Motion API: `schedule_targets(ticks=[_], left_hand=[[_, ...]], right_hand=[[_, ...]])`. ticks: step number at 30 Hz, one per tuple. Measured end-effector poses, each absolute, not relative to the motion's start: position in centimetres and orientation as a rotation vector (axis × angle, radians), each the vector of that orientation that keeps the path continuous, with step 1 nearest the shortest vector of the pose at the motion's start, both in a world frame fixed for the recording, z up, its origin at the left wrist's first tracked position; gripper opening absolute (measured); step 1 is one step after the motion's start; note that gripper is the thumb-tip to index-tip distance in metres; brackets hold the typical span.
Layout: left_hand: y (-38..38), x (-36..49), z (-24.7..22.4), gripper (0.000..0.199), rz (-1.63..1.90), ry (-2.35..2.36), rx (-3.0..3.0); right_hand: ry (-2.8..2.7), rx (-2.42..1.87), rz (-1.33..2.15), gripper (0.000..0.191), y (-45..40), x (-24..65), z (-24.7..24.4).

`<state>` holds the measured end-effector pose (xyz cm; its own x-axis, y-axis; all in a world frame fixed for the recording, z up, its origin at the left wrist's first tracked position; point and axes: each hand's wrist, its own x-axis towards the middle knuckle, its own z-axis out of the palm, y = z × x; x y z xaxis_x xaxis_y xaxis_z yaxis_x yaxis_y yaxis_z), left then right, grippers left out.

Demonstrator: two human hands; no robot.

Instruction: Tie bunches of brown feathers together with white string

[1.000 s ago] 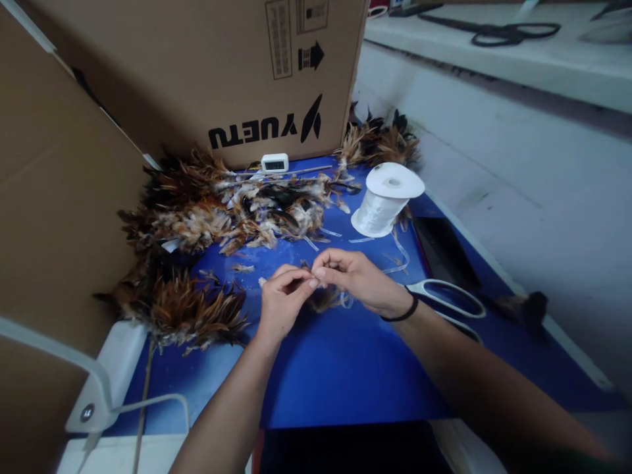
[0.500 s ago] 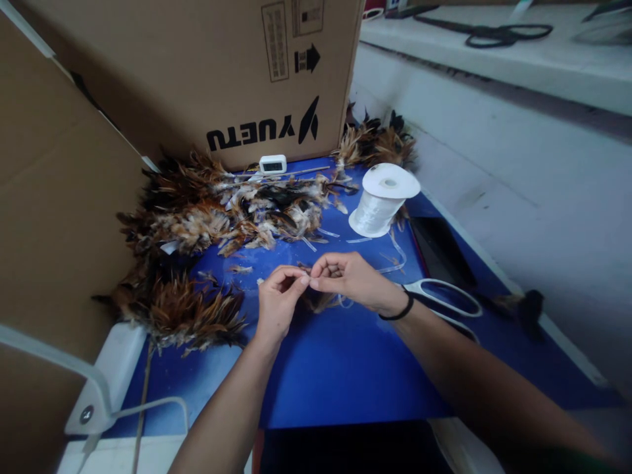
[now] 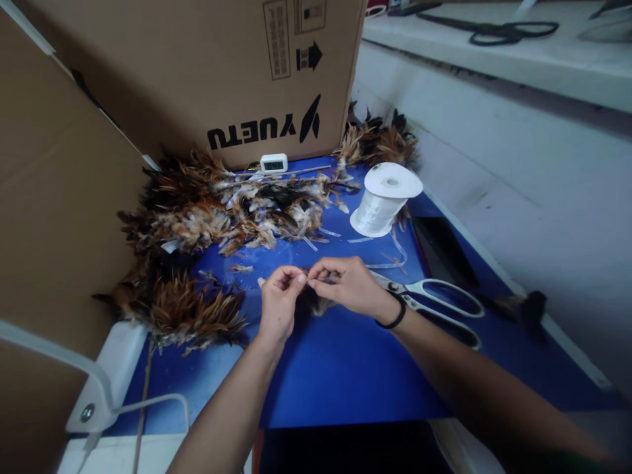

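My left hand (image 3: pixel 279 299) and my right hand (image 3: pixel 348 284) meet fingertip to fingertip over the blue table, both closed in a pinch. Brown feathers (image 3: pixel 322 305) hang just below the fingers, partly covered by my right hand. The clear ribbon (image 3: pixel 399 253) lies from the white spool (image 3: pixel 382 204) down to behind my right hand. What sits exactly between the fingertips is tiny and mostly hidden. White-handled scissors (image 3: pixel 439 296) lie open beside my right wrist, blades partly under the hand.
Bundles of brown and black feathers (image 3: pixel 192 309) line the left and back. Short ribbon pieces (image 3: pixel 310 244) lie ahead, with a small digital clock (image 3: pixel 273 163) behind. A big cardboard box (image 3: pixel 197 79) stands at the back. A dark flat device (image 3: pixel 442 250) lies right; black scissors (image 3: pixel 513 31) rest on a ledge.
My right hand has turned slightly and its fingers have shifted a little left over the pinch. The ribbon loop below it is no longer visible, and more of the scissors shows.
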<state>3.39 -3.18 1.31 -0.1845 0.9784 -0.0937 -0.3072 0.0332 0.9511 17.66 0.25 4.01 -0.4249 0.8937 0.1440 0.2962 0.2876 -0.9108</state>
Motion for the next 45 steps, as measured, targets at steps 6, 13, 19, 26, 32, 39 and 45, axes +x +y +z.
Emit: schedule_targets(ticks=[6, 13, 19, 26, 32, 39, 45], left_hand=[[-3.1, 3.4, 1.4, 0.023, 1.403, 1.072, 0.666], [-3.0, 3.3, 1.5, 0.029, 1.37, 1.003, 0.573], [-2.9, 2.9, 1.6, 0.026, 1.326, 0.932, 0.64], [-2.9, 2.9, 1.7, 0.028, 1.245, 0.918, 0.686], [-3.0, 2.9, 2.1, 0.032, 1.224, 0.892, 0.713], [-3.2, 2.7, 1.9, 0.025, 1.144, 0.974, 0.772], [-3.4, 2.8, 2.1, 0.026, 1.074, 1.036, 0.806]], right_hand=[[-1.904, -1.03, 1.029, 0.01, 0.1, 17.6, 4.0], [-1.849, -1.001, 1.297, 0.012, 0.7, 18.3, 5.0], [-1.827, -0.945, 1.423, 0.015, 1.6, 19.5, 5.5], [-1.994, -0.954, 1.113, 0.012, 1.8, 19.9, 5.2], [-2.171, -0.703, 0.565, 0.016, 1.7, 19.8, 5.1], [-2.241, -0.591, 0.406, 0.02, 1.5, 20.0, 5.3], [-2.265, -0.582, 0.361, 0.023, 1.2, 20.1, 5.7]])
